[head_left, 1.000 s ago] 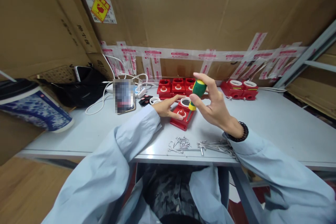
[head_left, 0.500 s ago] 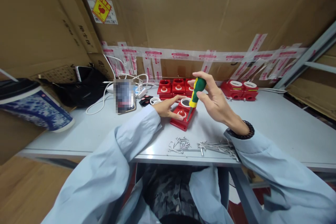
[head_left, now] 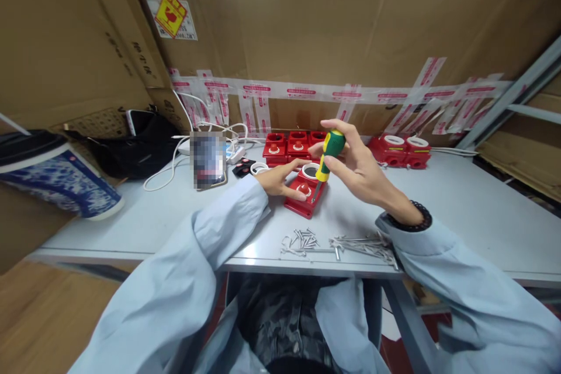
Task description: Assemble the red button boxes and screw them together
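A red box-shaped housing [head_left: 295, 205] with a round red knob and a white ring lies on the table before me. My left hand [head_left: 281, 180] grips its left side, thumb along the front and fingers behind. My right hand [head_left: 354, 165] holds a screwdriver [head_left: 332, 149] with a green and yellow handle, thumb and fingers around the grip. The screwdriver slants down to the left, its tip at the housing's right front corner. Whether a screw sits under the tip is too small to make out.
Loose screws [head_left: 305, 238] and metal rods with white cords [head_left: 362, 243] lie near the front edge. More red housings [head_left: 276, 155] stand behind, others [head_left: 405, 152] at back right. A phone [head_left: 209, 160], white cables [head_left: 164, 172], a black bag [head_left: 131, 155] and a large cup [head_left: 65, 178] are leftward.
The screwdriver handle has tilted slightly to the right, and my right hand and wrist have turned a little with it. My left hand and the housing have stayed in place.
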Demonstrator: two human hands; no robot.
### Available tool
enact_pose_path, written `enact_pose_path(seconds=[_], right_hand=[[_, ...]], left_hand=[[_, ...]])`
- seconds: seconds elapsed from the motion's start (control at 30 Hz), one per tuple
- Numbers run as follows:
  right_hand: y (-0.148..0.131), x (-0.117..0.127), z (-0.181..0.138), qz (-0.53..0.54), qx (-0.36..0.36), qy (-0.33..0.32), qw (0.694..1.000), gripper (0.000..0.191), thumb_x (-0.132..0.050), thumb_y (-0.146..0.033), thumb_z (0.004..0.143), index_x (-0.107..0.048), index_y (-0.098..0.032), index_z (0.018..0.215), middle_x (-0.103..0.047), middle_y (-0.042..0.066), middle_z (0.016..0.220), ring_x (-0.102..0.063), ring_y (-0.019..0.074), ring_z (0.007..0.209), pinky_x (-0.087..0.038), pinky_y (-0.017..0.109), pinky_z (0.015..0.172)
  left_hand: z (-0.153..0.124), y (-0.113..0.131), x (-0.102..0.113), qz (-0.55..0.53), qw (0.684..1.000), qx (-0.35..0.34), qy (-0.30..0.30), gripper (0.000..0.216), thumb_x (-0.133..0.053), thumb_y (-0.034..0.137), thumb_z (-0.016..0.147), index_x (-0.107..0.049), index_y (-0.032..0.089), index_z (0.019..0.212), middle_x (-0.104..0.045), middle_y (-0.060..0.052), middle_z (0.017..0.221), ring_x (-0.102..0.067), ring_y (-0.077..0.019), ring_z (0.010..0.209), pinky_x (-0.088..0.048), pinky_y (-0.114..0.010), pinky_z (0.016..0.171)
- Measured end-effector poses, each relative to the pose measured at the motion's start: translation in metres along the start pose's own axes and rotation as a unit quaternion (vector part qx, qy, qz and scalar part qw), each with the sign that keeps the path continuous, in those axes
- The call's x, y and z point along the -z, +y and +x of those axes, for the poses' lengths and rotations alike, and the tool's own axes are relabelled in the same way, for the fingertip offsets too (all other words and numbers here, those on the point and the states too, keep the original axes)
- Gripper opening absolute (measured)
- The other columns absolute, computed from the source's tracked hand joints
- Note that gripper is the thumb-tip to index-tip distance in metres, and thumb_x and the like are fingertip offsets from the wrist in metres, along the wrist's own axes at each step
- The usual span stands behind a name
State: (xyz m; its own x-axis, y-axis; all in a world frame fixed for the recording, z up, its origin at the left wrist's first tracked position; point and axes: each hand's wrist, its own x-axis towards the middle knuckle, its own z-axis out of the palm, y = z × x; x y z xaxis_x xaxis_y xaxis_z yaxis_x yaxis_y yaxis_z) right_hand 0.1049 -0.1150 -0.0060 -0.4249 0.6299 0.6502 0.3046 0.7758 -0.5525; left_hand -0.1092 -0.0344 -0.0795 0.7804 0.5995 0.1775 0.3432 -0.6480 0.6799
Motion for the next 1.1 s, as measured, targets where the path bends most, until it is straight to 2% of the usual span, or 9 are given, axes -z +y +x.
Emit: enact_pose_path(seconds=[0.07,0.2,0.37,0.43,0.53,0.63,0.8,0.87,1.1], right_hand=[[0.0,0.001,0.001,0.004,-0.006,-0.003,1.0,0.042,-0.057,-0.033,0.087,-0.043,-0.03,0.126,-0.058,0.0,0.094,-0.06,0.0136,0.073,-0.055,0.029,0.065],[-0.001,-0.005,-0.001,-0.115,0.017,0.111,0.987,0.037,-0.07,-0.032,0.077,-0.051,-0.026,0.109,-0.054,-0.003,0.078,-0.051,0.0104,0.058,-0.049,0.026,0.056],[-0.007,0.002,-0.002,-0.037,-0.001,-0.009,0.999,0.044,-0.058,-0.027,0.086,-0.039,-0.028,0.125,-0.058,0.001,0.095,-0.062,0.0149,0.081,-0.054,0.031,0.073],[-0.007,0.005,-0.002,-0.014,-0.009,-0.031,0.999,0.043,-0.06,-0.028,0.085,-0.04,-0.028,0.123,-0.057,0.0,0.091,-0.063,0.0145,0.077,-0.055,0.029,0.069],[-0.003,0.001,-0.001,-0.078,-0.001,0.042,0.996,0.041,-0.068,-0.032,0.079,-0.045,-0.026,0.113,-0.052,-0.005,0.073,-0.054,0.0106,0.055,-0.049,0.024,0.053],[-0.002,-0.005,-0.002,-0.159,0.025,0.095,0.982,0.039,-0.067,-0.032,0.079,-0.045,-0.025,0.111,-0.051,-0.006,0.067,-0.048,0.0097,0.051,-0.045,0.024,0.05],[-0.014,0.005,-0.003,-0.11,0.008,-0.06,0.992,0.055,-0.059,-0.022,0.083,-0.031,-0.024,0.13,-0.06,0.0,0.086,-0.061,0.0139,0.07,-0.05,0.025,0.062],[-0.016,0.009,-0.003,-0.102,0.009,-0.075,0.992,0.053,-0.06,-0.02,0.083,-0.033,-0.024,0.129,-0.061,0.001,0.091,-0.062,0.014,0.073,-0.051,0.026,0.064],[0.004,-0.008,-0.005,-0.211,0.039,0.081,0.973,0.053,-0.07,-0.03,0.077,-0.041,-0.024,0.12,-0.054,-0.006,0.069,-0.05,0.0105,0.048,-0.043,0.025,0.048]], left_hand=[[0.0,0.0,0.0,0.001,1.0,-0.002,0.001,0.089,-0.075,0.046,0.068,-0.027,0.027,0.141,-0.046,-0.012,0.142,-0.041,-0.0293,0.133,-0.035,-0.045,0.106],[-0.001,0.001,0.0,0.017,1.0,0.006,0.006,0.089,-0.075,0.046,0.068,-0.028,0.026,0.14,-0.046,-0.012,0.142,-0.042,-0.0307,0.132,-0.036,-0.045,0.105],[-0.001,0.002,0.0,-0.001,1.0,-0.002,0.007,0.087,-0.075,0.046,0.068,-0.029,0.027,0.14,-0.045,-0.012,0.143,-0.043,-0.0301,0.132,-0.036,-0.046,0.105],[0.0,0.002,0.0,-0.002,1.0,0.001,0.003,0.088,-0.076,0.046,0.068,-0.029,0.027,0.14,-0.045,-0.012,0.142,-0.041,-0.0301,0.133,-0.035,-0.046,0.105],[0.0,0.001,0.0,0.001,1.0,0.0,0.001,0.089,-0.075,0.045,0.068,-0.028,0.026,0.141,-0.044,-0.012,0.143,-0.041,-0.0301,0.132,-0.036,-0.045,0.105],[0.0,0.0,0.0,0.009,1.0,0.0,0.003,0.089,-0.075,0.045,0.068,-0.028,0.027,0.141,-0.043,-0.012,0.144,-0.042,-0.0306,0.131,-0.035,-0.045,0.106],[-0.001,0.0,0.0,0.007,1.0,0.004,0.007,0.088,-0.076,0.046,0.068,-0.028,0.027,0.14,-0.043,-0.012,0.143,-0.043,-0.0306,0.131,-0.035,-0.047,0.105],[-0.001,0.001,0.0,0.007,1.0,0.002,0.006,0.087,-0.076,0.046,0.068,-0.029,0.026,0.139,-0.044,-0.012,0.143,-0.043,-0.0302,0.132,-0.036,-0.046,0.105],[-0.002,0.003,0.001,0.019,1.0,0.01,0.003,0.088,-0.075,0.047,0.069,-0.027,0.026,0.14,-0.039,-0.011,0.147,-0.046,-0.0292,0.128,-0.038,-0.045,0.104]])
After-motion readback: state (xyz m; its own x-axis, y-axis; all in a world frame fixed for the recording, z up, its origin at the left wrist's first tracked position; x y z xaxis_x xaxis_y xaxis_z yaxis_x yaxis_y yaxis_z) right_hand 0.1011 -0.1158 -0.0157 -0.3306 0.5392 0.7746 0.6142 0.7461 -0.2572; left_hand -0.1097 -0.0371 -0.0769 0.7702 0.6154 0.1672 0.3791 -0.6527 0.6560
